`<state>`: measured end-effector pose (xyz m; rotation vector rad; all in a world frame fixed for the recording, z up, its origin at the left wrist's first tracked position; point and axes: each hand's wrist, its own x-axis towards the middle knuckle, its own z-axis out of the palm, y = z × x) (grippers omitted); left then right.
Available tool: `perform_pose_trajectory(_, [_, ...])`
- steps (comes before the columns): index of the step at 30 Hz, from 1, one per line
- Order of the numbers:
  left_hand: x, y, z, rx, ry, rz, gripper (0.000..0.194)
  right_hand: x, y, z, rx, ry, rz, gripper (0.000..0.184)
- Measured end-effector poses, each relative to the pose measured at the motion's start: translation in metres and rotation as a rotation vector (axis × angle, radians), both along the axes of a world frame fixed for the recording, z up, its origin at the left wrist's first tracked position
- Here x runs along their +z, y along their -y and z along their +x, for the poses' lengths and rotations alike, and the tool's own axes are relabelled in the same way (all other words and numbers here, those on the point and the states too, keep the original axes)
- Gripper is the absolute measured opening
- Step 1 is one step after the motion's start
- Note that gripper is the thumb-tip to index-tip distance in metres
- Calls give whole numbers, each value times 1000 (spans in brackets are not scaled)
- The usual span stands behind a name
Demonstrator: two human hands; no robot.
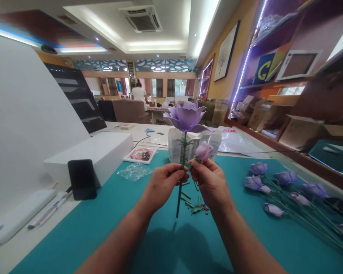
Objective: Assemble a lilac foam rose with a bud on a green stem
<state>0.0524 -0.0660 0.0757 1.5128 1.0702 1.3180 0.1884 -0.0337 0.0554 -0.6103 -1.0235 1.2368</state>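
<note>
The left hand (161,186) gripped the green stem (180,198) of a large lilac rose (185,118), its fingers (174,177) closed around the stem below the bloom. The right hand (211,182) pinched a small bud (204,151) at its base, the fingers (196,164) narrow, holding it just beside that stem. Both hands were raised above a teal mat (240,243) on the desk (137,133). Loose green leaves (197,209) lay on the mat below them, with a bunch of lilac roses (286,190) to the right and a black phone (82,179) to the left.
</note>
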Motion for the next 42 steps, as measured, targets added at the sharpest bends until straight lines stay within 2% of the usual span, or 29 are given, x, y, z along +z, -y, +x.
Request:
perform_pose_trajectory(9, [2, 2, 2, -20, -25, 19, 19, 3, 5, 0, 22, 2, 63, 25])
perform_pose_trajectory(16, [1, 0, 1, -17, -13, 6, 21, 5, 3, 2, 40, -73, -28, 34])
perform_pose_trajectory(27, [4, -2, 2, -10, -75, 71, 23, 10, 4, 8, -12, 123, 38, 23])
perform_pose_trajectory(35, [2, -4, 2, -31, -98, 102, 23, 9, 3, 9, 13, 151, 30, 22])
perform_pose_trajectory(42, [2, -2, -1, -9, -208, 145, 25, 4, 1, 7, 51, 115, 42, 23])
